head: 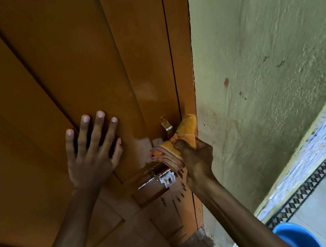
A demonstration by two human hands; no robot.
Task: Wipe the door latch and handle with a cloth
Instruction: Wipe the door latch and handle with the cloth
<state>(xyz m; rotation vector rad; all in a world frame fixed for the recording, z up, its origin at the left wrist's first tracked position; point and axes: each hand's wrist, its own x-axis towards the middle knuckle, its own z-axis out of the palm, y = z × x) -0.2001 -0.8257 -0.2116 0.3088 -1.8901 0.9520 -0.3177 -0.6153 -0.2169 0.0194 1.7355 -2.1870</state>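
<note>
On the brown door point(75, 58) the left hand point(91, 154) lies flat with fingers spread wide, left of the brass latch point(155, 176), while the right hand point(196, 156) grips a bunched yellow cloth point(186, 129) pressed just above the latch, beside the small handle point(166, 126) at the door's edge.

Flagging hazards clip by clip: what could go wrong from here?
1. The cloth hangs loose over the latch; it might snag on the hook.
2. The right hand works by the door edge; fingers could get pinched.
3. The blue basin sits by the feet; a step back may tip it.
</note>
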